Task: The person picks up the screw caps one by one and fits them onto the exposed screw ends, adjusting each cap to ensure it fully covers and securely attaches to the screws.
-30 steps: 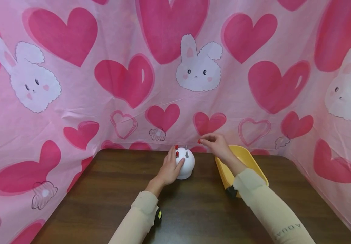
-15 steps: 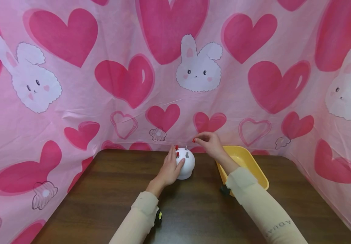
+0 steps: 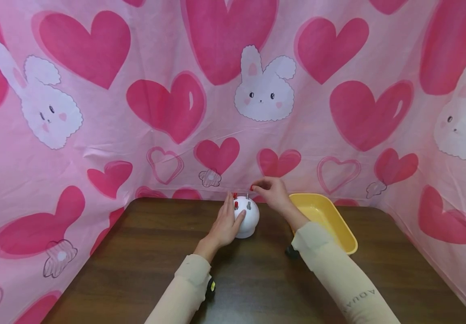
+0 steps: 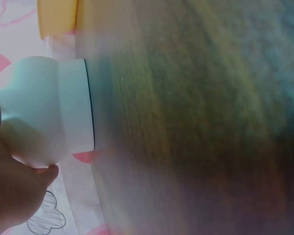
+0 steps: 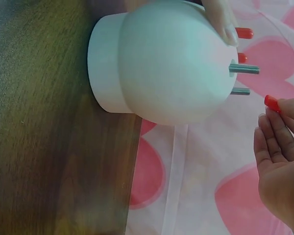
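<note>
Pink heart-and-bunny cloth is hanging behind a dark wooden table point(image 3: 143, 265). Near its far edge, the left hand point(image 3: 225, 223) is cupping a white dome stand point(image 3: 249, 219) studded with pins. The right hand point(image 3: 271, 192) is pinching a red-capped pin point(image 5: 271, 102) just above the stand. A yellow tray point(image 3: 332, 216) is sitting toward the far right corner.

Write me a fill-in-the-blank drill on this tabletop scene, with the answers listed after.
1. The left hand holds the ____ dome-shaped holder.
2. The right hand pinches a small peg whose colour is ____.
3. The tray to the right of the holder is ____.
4. The table is made of dark ____.

Missing words: white; red; yellow; wood
</note>
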`<state>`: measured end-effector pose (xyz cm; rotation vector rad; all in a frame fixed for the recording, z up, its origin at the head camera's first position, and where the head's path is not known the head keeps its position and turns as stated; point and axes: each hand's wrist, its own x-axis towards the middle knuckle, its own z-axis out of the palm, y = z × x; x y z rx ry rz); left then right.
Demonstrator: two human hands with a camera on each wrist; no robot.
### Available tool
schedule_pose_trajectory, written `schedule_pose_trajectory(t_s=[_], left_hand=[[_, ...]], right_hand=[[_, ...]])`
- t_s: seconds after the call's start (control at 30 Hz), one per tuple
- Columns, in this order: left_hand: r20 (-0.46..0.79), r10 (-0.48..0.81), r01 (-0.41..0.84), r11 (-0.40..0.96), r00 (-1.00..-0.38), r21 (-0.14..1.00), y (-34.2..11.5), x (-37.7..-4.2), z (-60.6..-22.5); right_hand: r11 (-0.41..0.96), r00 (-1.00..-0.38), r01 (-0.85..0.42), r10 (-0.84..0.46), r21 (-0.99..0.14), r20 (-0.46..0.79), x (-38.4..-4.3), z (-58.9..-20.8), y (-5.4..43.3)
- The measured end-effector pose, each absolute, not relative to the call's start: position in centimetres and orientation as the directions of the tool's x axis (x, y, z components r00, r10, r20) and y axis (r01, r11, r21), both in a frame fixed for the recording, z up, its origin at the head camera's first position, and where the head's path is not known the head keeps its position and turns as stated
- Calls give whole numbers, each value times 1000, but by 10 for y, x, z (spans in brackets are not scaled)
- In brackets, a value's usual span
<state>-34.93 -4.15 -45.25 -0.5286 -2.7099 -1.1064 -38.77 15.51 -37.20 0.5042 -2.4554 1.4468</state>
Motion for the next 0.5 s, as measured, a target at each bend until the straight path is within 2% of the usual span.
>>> schedule_pose_trajectory(t_s=[0.5], left_hand=[[283,261,384,668,-923,637,-42,-349,-450]], right_hand=[[462,-927,-374,-166,-804,336,-390,-383,147]])
